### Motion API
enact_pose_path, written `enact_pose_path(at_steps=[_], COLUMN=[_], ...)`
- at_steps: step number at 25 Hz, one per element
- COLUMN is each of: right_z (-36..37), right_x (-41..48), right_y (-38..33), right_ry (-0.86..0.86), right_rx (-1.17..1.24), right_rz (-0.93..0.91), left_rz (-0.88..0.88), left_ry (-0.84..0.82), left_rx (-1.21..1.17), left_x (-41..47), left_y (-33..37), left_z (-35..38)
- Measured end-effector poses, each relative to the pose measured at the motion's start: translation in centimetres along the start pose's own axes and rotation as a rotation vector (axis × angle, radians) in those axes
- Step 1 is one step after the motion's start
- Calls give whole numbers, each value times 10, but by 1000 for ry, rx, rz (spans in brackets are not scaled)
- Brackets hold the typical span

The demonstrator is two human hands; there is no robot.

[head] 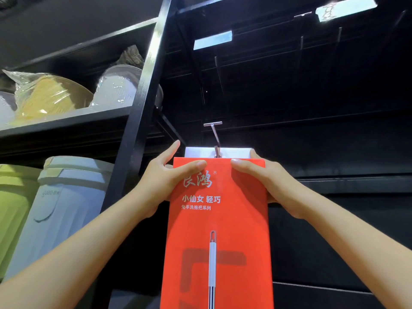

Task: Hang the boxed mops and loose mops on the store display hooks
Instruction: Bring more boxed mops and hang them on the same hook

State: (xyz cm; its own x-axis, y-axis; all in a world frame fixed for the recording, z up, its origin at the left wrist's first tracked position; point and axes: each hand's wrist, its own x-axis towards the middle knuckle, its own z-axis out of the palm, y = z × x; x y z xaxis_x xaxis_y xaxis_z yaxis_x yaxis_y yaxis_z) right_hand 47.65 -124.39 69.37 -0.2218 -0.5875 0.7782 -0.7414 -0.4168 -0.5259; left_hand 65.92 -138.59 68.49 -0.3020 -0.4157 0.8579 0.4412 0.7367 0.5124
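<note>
Both hands are gripping the red mop box by its upper corners and are holding it upright against the dark display wall. The left hand is clamping the left corner: its thumb is lying across the red front and its other fingers are going behind the box, with one finger pointing up past the edge. The right hand is doing the same on the right corner, thumb on the front and fingers behind.

Between the two thumbs and just above them, the white hanging tab is standing up from the box top. The end of a metal display hook is sitting at the hole in this tab. I cannot tell how far it is passing through.

Higher above the grip, more hooks with pale label plates are sticking out. To the left of the left hand, beyond a black upright post, a pale blue bin and a green bin are standing, and wrapped bowls are lying on the shelf above them.
</note>
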Motion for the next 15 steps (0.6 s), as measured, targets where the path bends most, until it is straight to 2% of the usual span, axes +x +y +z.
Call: enact_pose_path(at_steps=[2, 4, 6, 11, 15], right_z=[1, 0, 1, 16, 27], right_x=[0, 3, 6, 8, 4], right_y=[10, 21, 30, 68, 76], right_ry=[16, 149, 270, 335, 367], right_rx=[-5, -115, -229, -315, -131], right_rz=[-5, -91, -95, 179, 248], left_rz=[-25, -37, -27, -92, -173], left_ry=[10, 35, 76, 182, 236], left_rx=[-11, -26, 1, 349, 320], left_x=[0, 4, 8, 17, 15], left_y=[-10, -20, -29, -57, -64], left_z=[7, 15, 21, 33, 40])
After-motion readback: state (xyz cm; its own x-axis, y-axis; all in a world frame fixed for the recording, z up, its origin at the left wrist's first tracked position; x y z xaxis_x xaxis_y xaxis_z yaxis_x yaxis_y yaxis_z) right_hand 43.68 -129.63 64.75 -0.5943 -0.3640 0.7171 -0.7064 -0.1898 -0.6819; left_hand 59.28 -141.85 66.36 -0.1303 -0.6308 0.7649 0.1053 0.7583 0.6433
